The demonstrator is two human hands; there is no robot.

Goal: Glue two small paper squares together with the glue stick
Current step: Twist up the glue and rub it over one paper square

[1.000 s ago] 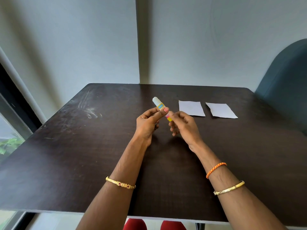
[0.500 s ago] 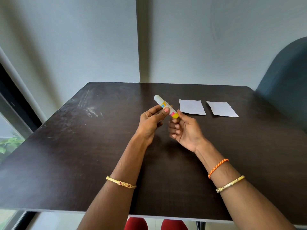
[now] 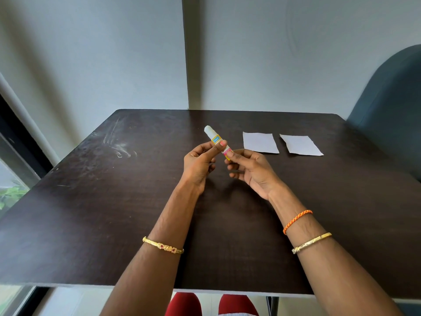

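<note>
Now the right hand (image 3: 252,172) again pinches the white glue stick's (image 3: 216,141) lower end — released earlier — left hand (image 3: 200,160) fingers pinching mid-barrel.

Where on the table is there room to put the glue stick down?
Bare table lies left of the left hand, by the chalky smudges. Crowded: past the right hand, where two paper squares lie.

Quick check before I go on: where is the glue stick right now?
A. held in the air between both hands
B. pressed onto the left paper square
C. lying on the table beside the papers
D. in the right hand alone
A: the left hand grips the glue stick at its middle and the right hand pinches its lower end, above the table, with both paper squares untouched.
</note>
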